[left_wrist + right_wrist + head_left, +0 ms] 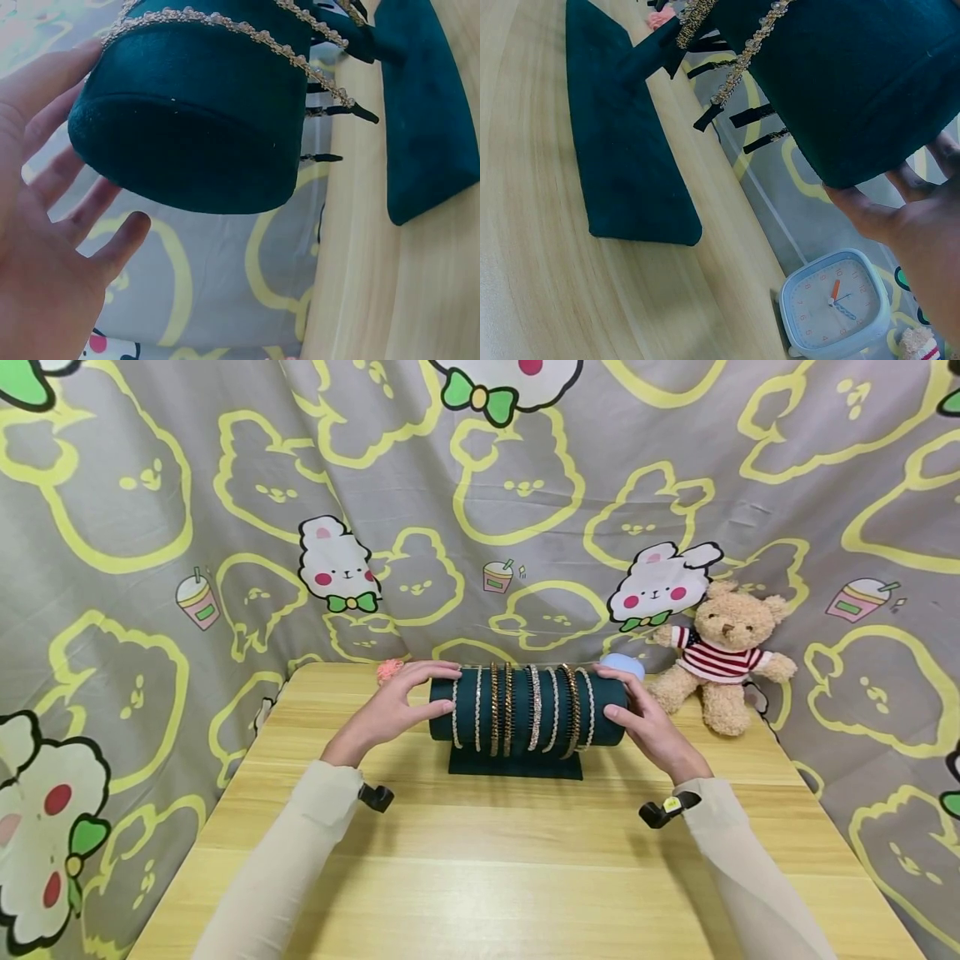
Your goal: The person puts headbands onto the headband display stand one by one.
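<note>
A dark green velvet display stand [520, 766] holds a horizontal roll carrying several beaded headbands [534, 708] in silver and gold tones. My left hand [401, 697] grips the left end of the roll, thumb on the front and fingers over the top. In the left wrist view the fingers spread behind the roll's end, the little finger apart from it. My right hand [648, 722] holds the right end likewise, thumb in front; its fingers [862, 214] lie against the roll's edge in the right wrist view. Dark tips of the headbands [352, 111] hang below the roll.
The stand rests on a light wooden table [495, 868] before a grey patterned curtain [420, 468]. A teddy bear [723, 656] in a striped shirt sits at the back right. Behind the roll are a pale blue clock [834, 304] and a pink fluffy object [388, 671].
</note>
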A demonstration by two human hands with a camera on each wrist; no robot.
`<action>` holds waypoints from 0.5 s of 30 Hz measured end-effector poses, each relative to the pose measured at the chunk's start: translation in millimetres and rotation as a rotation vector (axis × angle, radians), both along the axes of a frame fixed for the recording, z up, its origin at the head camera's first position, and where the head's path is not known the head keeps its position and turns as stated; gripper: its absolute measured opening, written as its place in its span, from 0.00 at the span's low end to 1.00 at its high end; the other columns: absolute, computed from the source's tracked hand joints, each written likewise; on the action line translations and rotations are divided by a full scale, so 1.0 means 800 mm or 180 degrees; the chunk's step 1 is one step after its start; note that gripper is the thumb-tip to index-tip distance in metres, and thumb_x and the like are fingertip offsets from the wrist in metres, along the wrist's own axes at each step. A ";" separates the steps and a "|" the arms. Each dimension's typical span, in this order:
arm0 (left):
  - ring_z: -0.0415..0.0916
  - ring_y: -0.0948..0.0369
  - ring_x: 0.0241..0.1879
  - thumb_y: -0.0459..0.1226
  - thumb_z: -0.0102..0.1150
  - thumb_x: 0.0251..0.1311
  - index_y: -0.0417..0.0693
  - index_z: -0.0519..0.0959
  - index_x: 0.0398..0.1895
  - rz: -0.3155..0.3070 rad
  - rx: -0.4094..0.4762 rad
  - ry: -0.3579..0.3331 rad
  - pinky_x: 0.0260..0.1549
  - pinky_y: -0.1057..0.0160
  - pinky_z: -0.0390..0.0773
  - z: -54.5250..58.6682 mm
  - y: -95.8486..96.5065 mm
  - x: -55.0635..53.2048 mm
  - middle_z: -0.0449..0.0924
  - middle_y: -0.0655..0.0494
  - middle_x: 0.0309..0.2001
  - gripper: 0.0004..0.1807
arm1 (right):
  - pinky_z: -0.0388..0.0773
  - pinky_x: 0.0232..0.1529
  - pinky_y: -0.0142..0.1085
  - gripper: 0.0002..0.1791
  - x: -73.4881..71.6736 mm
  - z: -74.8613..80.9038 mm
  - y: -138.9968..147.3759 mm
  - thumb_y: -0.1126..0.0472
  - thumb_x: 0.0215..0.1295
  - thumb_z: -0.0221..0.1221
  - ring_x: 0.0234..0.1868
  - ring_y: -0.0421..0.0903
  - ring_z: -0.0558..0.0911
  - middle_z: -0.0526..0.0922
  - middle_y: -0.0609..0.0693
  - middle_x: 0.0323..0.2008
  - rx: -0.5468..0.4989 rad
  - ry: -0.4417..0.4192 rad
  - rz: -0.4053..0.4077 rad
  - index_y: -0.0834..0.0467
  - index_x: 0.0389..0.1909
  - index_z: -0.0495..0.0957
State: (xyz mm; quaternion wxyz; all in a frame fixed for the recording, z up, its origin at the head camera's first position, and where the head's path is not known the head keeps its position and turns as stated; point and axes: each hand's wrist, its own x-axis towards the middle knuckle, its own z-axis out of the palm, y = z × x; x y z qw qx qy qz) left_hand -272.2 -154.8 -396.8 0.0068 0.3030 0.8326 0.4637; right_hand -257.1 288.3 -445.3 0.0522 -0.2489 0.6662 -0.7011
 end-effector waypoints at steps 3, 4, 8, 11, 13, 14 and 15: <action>0.61 0.55 0.82 0.45 0.71 0.74 0.63 0.81 0.72 -0.0010 -0.0026 0.0033 0.82 0.33 0.57 0.001 0.003 0.001 0.74 0.63 0.77 0.25 | 0.83 0.63 0.32 0.31 0.000 0.000 0.000 0.68 0.85 0.50 0.72 0.43 0.72 0.49 0.61 0.85 -0.0007 0.0013 0.0002 0.54 0.83 0.60; 0.61 0.55 0.82 0.46 0.71 0.74 0.63 0.81 0.72 -0.0018 -0.0034 0.0051 0.82 0.33 0.57 0.002 0.003 0.001 0.74 0.63 0.77 0.25 | 0.83 0.63 0.32 0.30 0.000 0.000 0.000 0.68 0.85 0.50 0.72 0.43 0.72 0.48 0.62 0.85 -0.0008 0.0021 0.0002 0.54 0.83 0.60; 0.61 0.54 0.82 0.46 0.70 0.74 0.62 0.81 0.72 -0.0040 -0.0072 0.0111 0.81 0.33 0.58 0.002 0.006 0.000 0.74 0.62 0.77 0.25 | 0.83 0.64 0.32 0.30 -0.001 -0.001 0.000 0.68 0.85 0.50 0.73 0.43 0.72 0.51 0.59 0.85 0.0000 0.0033 0.0006 0.55 0.83 0.60; 0.61 0.53 0.82 0.46 0.70 0.74 0.62 0.80 0.73 -0.0044 -0.0109 0.0129 0.80 0.33 0.58 0.001 0.008 -0.001 0.74 0.62 0.78 0.25 | 0.83 0.64 0.32 0.31 -0.002 -0.001 0.000 0.68 0.85 0.50 0.73 0.43 0.72 0.54 0.54 0.85 0.0014 0.0020 0.0008 0.55 0.83 0.60; 0.61 0.53 0.82 0.47 0.70 0.75 0.63 0.80 0.73 -0.0045 -0.0122 0.0124 0.80 0.33 0.59 0.001 0.009 -0.002 0.74 0.62 0.78 0.25 | 0.82 0.64 0.32 0.31 -0.002 -0.001 0.000 0.68 0.85 0.50 0.74 0.43 0.72 0.55 0.52 0.84 0.0022 0.0019 0.0007 0.54 0.83 0.60; 0.61 0.53 0.81 0.47 0.70 0.74 0.63 0.80 0.73 -0.0046 -0.0125 0.0120 0.80 0.33 0.59 0.001 0.009 -0.002 0.73 0.63 0.78 0.25 | 0.82 0.65 0.32 0.30 -0.002 -0.001 0.000 0.68 0.85 0.50 0.74 0.43 0.72 0.55 0.51 0.85 0.0024 0.0017 0.0008 0.54 0.83 0.60; 0.61 0.53 0.81 0.47 0.69 0.75 0.63 0.80 0.73 -0.0049 -0.0125 0.0115 0.80 0.32 0.59 0.001 0.010 -0.002 0.73 0.62 0.78 0.25 | 0.82 0.65 0.32 0.30 -0.002 -0.001 0.001 0.68 0.85 0.50 0.74 0.43 0.71 0.55 0.51 0.85 0.0024 0.0016 0.0010 0.54 0.83 0.60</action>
